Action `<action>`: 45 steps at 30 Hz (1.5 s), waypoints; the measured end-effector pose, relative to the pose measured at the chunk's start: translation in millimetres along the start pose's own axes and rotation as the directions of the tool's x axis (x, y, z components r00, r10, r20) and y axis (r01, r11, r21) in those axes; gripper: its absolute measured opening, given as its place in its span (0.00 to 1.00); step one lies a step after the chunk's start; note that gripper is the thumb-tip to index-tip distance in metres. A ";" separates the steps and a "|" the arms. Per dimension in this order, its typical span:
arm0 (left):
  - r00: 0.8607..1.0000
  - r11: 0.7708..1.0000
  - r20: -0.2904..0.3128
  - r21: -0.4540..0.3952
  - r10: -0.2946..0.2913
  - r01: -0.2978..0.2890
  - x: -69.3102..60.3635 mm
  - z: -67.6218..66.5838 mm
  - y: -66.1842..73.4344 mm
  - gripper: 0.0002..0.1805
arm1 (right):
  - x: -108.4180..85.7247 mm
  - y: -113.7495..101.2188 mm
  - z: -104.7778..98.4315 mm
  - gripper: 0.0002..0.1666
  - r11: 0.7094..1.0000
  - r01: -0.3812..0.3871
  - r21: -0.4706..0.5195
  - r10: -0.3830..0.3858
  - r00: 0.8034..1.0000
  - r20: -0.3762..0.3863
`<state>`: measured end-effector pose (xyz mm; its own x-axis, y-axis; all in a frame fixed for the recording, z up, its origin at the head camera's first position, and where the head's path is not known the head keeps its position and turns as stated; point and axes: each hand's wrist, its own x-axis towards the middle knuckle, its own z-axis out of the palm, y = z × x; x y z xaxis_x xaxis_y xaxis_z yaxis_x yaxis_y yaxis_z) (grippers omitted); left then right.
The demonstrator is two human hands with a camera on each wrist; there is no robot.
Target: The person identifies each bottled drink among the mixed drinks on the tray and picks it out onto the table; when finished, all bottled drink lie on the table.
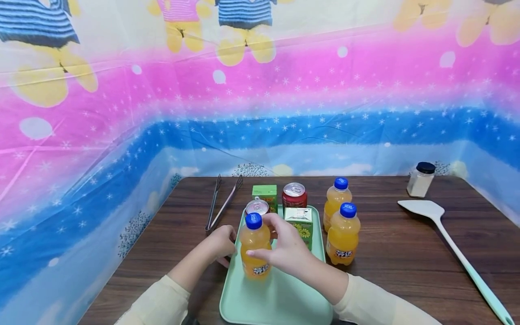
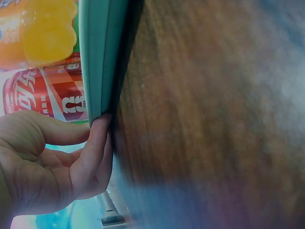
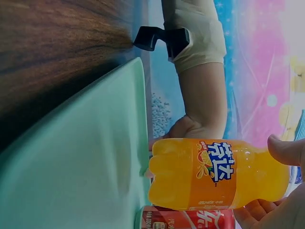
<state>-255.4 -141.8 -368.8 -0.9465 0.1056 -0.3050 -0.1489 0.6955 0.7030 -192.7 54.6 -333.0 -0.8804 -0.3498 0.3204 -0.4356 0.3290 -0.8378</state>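
A light green tray (image 1: 288,300) lies on the brown wooden table. My left hand (image 1: 222,240) pinches its left rim (image 2: 97,67), thumb on the inner side and fingers outside. My right hand (image 1: 288,243) grips the upper part of an orange soda bottle (image 3: 214,174) with a blue cap, thumb on one side and fingers on the other. The bottle is upright over the tray's left part; whether its base touches the tray I cannot tell. Just behind it stands a red soda can (image 1: 257,207), mostly hidden in the head view.
On the tray's far part are another red can (image 1: 294,195), a green drink carton (image 1: 265,193) and a flowered carton (image 1: 299,222). Two orange soda bottles (image 1: 343,239) stand right of the tray. Metal tongs (image 1: 221,207) lie left; a white spatula (image 1: 455,239) and black-capped jar (image 1: 421,180) are right.
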 end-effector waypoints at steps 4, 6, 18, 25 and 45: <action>1.000 1.000 0.006 0.001 -0.015 0.015 -0.5 0.0 1.4 0.15 | -6.0 -3.5 -6.5 0.35 1.000 -0.009 -0.009 0.008 1.000 -0.007; 1.000 1.000 0.006 0.000 -0.020 0.020 -1.0 -0.3 2.1 0.16 | -9.9 -6.2 -11.2 0.36 1.000 -0.012 -0.008 0.012 1.000 -0.014; 0.999 0.999 -0.015 0.001 -0.036 0.036 1.9 -0.9 0.0 0.16 | -43.6 -15.6 -47.6 0.35 0.996 -0.064 0.056 0.065 0.998 -0.007; 0.999 0.999 -0.010 0.001 -0.032 0.032 1.7 0.4 0.3 0.17 | -64.5 -9.1 -69.1 0.34 0.990 -0.096 0.101 0.094 0.995 0.024; 0.999 0.999 -0.015 0.026 -0.045 0.045 1.4 1.8 3.1 0.17 | -110.2 0.8 -122.0 0.37 0.975 -0.221 -0.029 0.216 0.969 -0.124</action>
<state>-256.6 -138.2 -368.2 -0.9430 0.0641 -0.3265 -0.1837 0.7179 0.6715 -118.9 200.4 -315.1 -0.9699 -0.1591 0.1842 -0.2355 0.4234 -0.8748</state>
